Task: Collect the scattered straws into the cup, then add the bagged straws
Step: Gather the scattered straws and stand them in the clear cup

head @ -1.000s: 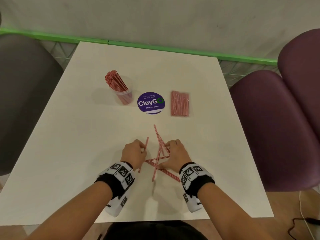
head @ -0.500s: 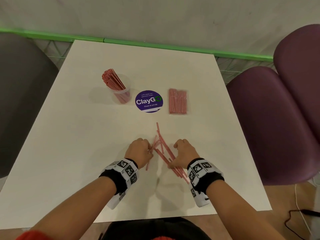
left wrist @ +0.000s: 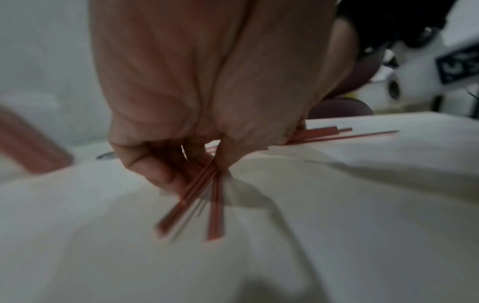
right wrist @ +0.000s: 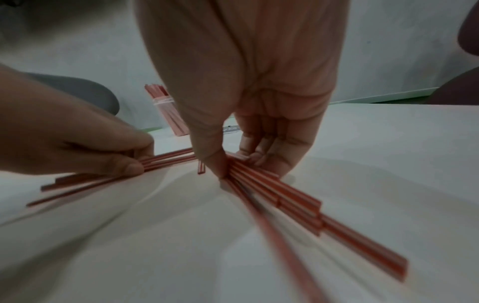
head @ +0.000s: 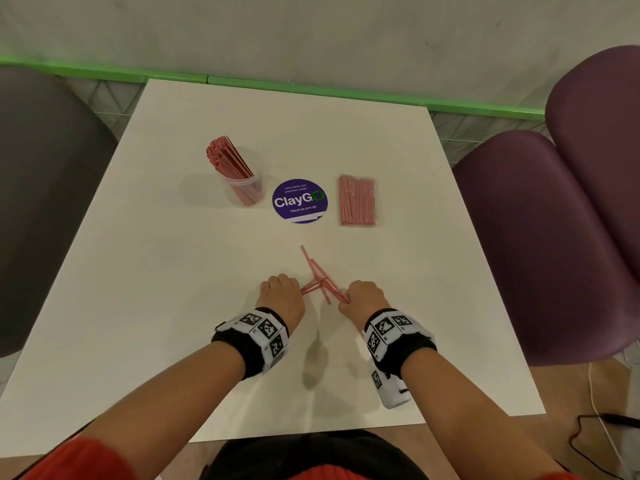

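Note:
Several thin red-and-white straws (head: 320,277) lie crossed on the white table (head: 156,289) between my hands. My left hand (head: 282,292) pinches a few straws (left wrist: 207,184) between thumb and fingers, their ends fanning toward the wrist. My right hand (head: 363,296) pinches another bunch of straws (right wrist: 272,190) under its thumb and curled fingers. A clear plastic cup (head: 244,190) full of straws stands at the back left. The clear bag of straws (head: 356,200) lies flat at the back right.
A round purple ClayGo sticker (head: 299,201) sits between cup and bag. A grey chair (head: 41,202) stands left of the table, purple chairs (head: 554,237) right. A green strip (head: 311,88) runs along the wall behind. A cable (head: 599,420) lies on the floor at right.
Both hands have swept the scattered straws together into two bunches. The hands have drawn slightly apart, each holding its bunch, and the spread on the table has narrowed.

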A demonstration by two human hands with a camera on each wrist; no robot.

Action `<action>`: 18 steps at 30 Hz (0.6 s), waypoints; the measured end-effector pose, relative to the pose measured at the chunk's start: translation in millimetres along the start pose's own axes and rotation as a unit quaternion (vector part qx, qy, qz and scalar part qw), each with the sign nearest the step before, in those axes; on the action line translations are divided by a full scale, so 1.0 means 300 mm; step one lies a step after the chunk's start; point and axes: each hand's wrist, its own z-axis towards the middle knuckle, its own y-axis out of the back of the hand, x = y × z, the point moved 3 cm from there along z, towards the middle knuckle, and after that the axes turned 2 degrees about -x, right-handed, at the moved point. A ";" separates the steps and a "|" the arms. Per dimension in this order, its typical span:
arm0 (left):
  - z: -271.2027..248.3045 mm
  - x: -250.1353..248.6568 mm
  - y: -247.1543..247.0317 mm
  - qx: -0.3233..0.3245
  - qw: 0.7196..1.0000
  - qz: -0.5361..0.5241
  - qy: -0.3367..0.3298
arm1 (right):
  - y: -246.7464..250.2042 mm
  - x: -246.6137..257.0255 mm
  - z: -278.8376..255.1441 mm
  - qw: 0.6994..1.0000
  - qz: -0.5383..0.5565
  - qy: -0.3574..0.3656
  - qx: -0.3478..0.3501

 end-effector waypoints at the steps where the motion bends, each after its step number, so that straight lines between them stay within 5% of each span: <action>1: 0.013 0.006 -0.026 -0.019 1.000 -0.003 -0.010 | -0.006 0.004 0.000 1.000 -0.004 0.001 0.001; 5: 0.024 0.013 -0.005 -0.025 0.998 -0.014 -0.057 | -0.016 0.012 -0.005 1.000 0.008 0.010 -0.018; 8: -0.021 0.019 0.091 0.033 0.997 -0.003 -0.070 | -0.013 -0.002 0.001 0.997 0.075 0.017 -0.030; 14: 0.034 0.027 0.115 0.096 0.982 -0.153 -0.052 | 0.022 -0.055 -0.014 0.987 0.153 0.003 -0.042; 18: 0.098 0.013 0.106 0.109 0.975 -0.159 -0.113 | 0.018 -0.093 -0.015 0.981 0.177 -0.016 -0.073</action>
